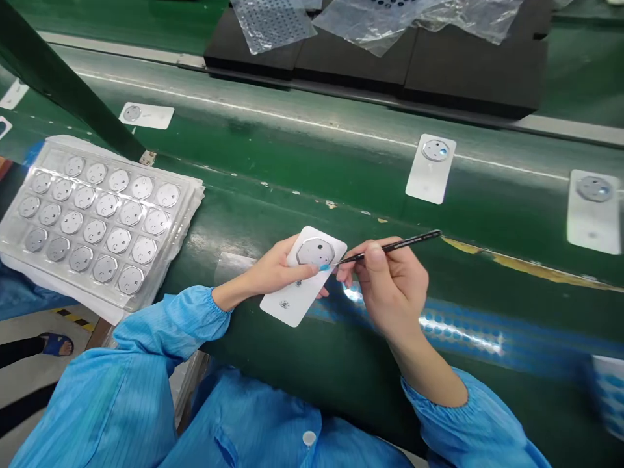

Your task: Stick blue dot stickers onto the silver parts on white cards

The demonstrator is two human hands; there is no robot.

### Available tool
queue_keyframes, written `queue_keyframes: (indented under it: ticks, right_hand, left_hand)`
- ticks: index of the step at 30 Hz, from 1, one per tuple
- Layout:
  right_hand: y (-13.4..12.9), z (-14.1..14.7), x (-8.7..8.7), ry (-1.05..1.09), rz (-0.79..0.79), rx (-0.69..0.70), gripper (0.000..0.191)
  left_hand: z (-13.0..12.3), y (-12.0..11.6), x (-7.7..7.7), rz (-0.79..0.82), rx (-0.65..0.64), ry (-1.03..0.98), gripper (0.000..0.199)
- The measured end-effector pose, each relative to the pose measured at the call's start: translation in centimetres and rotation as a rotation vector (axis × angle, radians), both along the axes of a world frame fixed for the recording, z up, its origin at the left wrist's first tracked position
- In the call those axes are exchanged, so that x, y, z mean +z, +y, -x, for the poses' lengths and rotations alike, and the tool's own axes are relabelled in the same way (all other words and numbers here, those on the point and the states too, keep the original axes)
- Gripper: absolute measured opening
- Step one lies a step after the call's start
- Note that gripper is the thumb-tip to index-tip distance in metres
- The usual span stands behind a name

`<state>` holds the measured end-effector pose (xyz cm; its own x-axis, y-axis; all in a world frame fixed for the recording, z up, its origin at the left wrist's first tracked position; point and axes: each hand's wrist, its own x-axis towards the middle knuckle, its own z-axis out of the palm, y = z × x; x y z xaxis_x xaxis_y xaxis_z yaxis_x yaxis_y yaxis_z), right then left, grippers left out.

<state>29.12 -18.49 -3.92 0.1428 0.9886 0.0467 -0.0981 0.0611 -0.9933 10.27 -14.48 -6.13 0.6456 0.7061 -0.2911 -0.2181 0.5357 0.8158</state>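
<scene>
A green conveyor belt (pixel 273 156) carries three white back covers (pixel 431 169), a stacked tray of lens rings (pixel 97 214) and black foam blocks (pixel 439 65).

The green belt (pixel 292 169) lies bare in a wide strip from the near edge by the hands to the white line, so a hand could pass freely there. At the left edge a stack of clear trays (pixel 97 221) filled with round metal parts blocks the way, with a dark slanted bar (pixel 63 91) above it. Toward the right, two white back covers (pixel 431 169) (pixel 593 211) lie well apart with open belt between. Along the far edge, black foam blocks (pixel 439 65) under plastic bags (pixel 390 19) close that side. A strip of blue dots (pixel 463 325), perhaps stickers, lines the near right edge.
</scene>
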Motion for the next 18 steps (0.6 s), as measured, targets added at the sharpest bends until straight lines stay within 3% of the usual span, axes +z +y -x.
queue_keyframes:
  ticks: [7, 18]
  right_hand:
    - [0.09, 0.06, -0.03, -0.096, 0.033, -0.038, 0.037]
    - [-0.01, -0.22, -0.02, -0.12, 0.028, -0.03, 0.032]
  left_hand:
    - [-0.23, -0.35, -0.02, 0.016, -0.023, 0.011, 0.048]
    - [-0.31, -0.76, -0.07, 0.002, 0.003, 0.04, 0.048]
